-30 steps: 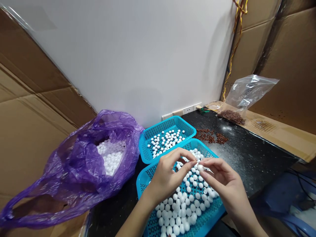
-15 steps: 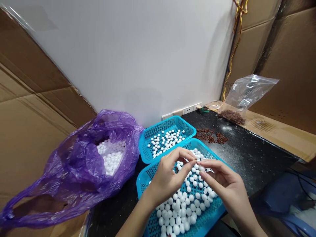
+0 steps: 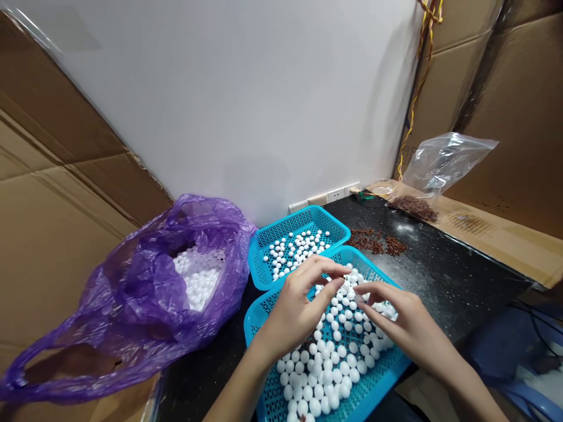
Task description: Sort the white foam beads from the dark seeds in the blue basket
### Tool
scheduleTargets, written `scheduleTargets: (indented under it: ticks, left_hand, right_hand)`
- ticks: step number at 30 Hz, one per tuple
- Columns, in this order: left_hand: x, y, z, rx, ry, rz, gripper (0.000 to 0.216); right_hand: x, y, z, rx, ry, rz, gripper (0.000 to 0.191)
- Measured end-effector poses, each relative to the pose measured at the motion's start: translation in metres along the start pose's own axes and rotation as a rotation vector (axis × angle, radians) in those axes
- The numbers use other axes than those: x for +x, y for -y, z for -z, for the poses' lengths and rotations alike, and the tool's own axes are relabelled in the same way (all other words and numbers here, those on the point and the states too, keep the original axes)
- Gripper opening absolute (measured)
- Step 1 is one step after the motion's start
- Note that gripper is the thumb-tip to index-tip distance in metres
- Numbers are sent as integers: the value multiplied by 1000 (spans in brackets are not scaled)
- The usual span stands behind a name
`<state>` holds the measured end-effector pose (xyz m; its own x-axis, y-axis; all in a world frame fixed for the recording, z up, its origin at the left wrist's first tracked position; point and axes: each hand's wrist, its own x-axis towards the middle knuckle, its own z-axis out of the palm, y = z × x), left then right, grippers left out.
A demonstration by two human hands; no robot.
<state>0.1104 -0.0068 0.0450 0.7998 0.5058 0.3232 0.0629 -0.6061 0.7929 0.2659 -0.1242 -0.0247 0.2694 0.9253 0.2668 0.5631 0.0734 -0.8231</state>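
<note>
Hovering over the near blue plastic mesh basket of small white foam balls, left hand and right hand seem to be sorting, fingers loosely curled. I cannot tell if either grips one; lifting one needs a light pinch.

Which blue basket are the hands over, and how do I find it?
Find the black table by the white wall, with a purple bag at its left. Of two blue baskets there, it is the near basket, under the left hand and right hand. It holds more white balls than the far basket.
</note>
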Motion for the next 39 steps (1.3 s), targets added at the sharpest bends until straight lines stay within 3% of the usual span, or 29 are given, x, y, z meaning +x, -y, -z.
scheduleTargets:
  ticks: [6, 14, 17, 26, 28, 32, 35, 39]
  left_hand:
    - [0, 4, -2, -2, 9, 40, 13]
    - [1, 3, -2, -14, 61, 51, 10]
    - [0, 3, -2, -80, 46, 65, 7]
    - [0, 4, 1, -351, -154, 48, 6]
    - [0, 3, 1, -383, -136, 49, 7]
    - [-2, 1, 1, -376, -77, 63, 9]
    - [-4, -2, 0, -403, 12, 101, 19]
    - [-8, -3, -1, -460, 124, 99, 31]
  right_hand:
    - [4, -14, -6, -349, 150, 13, 22]
    - [18, 3, -20, -630, 313, 41, 17]
    - [23, 8, -24, -658, 320, 45, 19]
    - [25, 11, -24, -604, 249, 27, 16]
    - [24, 11, -20, -440, 155, 32, 11]
    - [20, 16, -10, 297, -68, -14, 11]
    - [15, 20, -5, 679, -117, -66, 11]
    - [8, 24, -4, 913, -87, -147, 9]
